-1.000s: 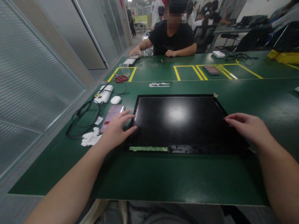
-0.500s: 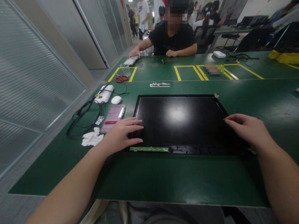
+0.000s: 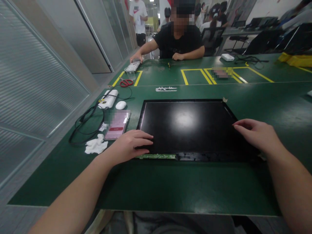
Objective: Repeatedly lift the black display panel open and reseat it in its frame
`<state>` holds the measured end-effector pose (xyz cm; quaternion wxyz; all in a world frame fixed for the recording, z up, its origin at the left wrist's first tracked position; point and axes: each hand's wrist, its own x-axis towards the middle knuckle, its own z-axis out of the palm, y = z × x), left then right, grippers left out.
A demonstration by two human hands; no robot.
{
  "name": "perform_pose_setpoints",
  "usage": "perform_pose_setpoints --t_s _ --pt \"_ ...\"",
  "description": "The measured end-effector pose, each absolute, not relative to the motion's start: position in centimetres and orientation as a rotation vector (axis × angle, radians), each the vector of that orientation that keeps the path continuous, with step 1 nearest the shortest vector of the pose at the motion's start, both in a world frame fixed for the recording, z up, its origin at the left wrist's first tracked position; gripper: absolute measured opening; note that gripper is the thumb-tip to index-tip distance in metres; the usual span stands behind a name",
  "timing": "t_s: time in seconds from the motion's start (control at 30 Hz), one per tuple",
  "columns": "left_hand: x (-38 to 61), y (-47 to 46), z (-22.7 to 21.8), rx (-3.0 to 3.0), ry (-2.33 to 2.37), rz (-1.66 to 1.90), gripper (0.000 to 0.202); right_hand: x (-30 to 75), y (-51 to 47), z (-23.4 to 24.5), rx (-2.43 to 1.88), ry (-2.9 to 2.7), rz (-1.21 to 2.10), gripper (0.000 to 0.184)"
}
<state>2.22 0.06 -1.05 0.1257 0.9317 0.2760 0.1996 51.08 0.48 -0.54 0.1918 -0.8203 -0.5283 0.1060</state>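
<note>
A large black display panel [image 3: 187,125] lies flat on the green table [image 3: 170,185], with a green circuit strip [image 3: 156,156] along its near edge. My left hand [image 3: 129,147] rests on the panel's near left corner, fingers stretched flat across it. My right hand [image 3: 258,135] lies on the panel's right edge, fingers extended and slightly curled, holding nothing.
Left of the panel lie a phone [image 3: 117,124], a white cloth [image 3: 95,145], a white mouse [image 3: 121,105], a white device [image 3: 108,98] with black cables [image 3: 83,125], and red scissors [image 3: 126,83]. A strip of small parts [image 3: 166,88] lies behind. A person in black [image 3: 179,40] sits opposite.
My left hand has slid right and toward me, from beside the panel's left edge onto its near left corner. My right hand has stayed put. The person opposite has moved an object leftward.
</note>
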Motion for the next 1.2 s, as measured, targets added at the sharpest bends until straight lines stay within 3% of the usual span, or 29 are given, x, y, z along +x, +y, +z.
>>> perform_pose_setpoints --t_s 0.97,1.2 --pt "2.3 -0.1 -0.8 2.757 0.848 0.504 0.023 52.0 0.7 -1.2 -2.258 -1.453 0.309 0.036" --pt "2.3 0.0 -0.6 2.628 1.309 0.726 0.035 53.4 0.8 -1.4 -2.228 -1.313 0.436 0.037"
